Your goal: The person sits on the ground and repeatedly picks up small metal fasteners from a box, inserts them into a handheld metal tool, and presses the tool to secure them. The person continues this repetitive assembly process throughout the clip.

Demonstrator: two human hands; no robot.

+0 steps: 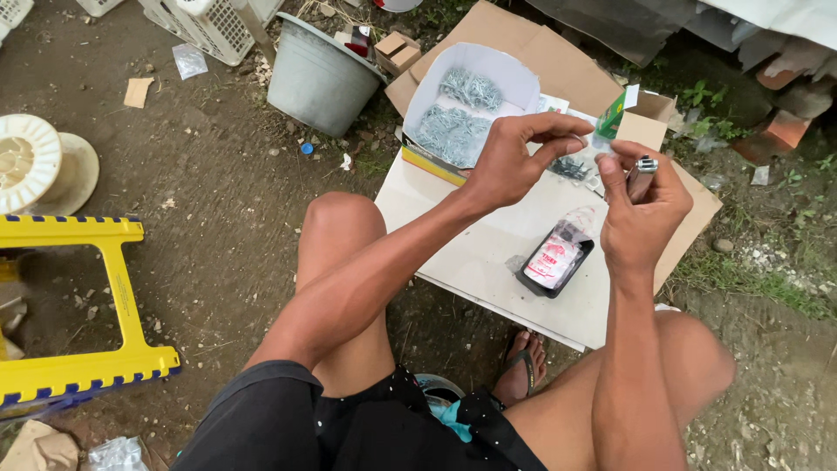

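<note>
Left hand: we see our left hand (510, 161) raised over the board, thumb and forefinger pinching the top edge of a small clear bag (582, 161).
Right hand: our right hand (641, 205) is closed around a lighter (643, 174), whose metal head stands up just beside the bag's right edge; the thumb also touches that edge.
Bag: it hangs between both hands, above the board, with small dark pieces in its lower part; we cannot tell what they are.
Board: a white board (488, 244) lies on the ground between our knees, on top of brown cardboard (567, 74).
Tray: a black tray (555, 259) holding a red-and-white packet sits on the board, below the hands.
Box: an open box (466, 109) with two heaps of grey nails rests at the board's far left corner.
Bucket: a grey bucket (318, 78) stands left of the box, near it.
Stool: a yellow stool (83, 305) lies well apart at the left.
Spool: a cream spool (39, 166) lies behind the stool.
</note>
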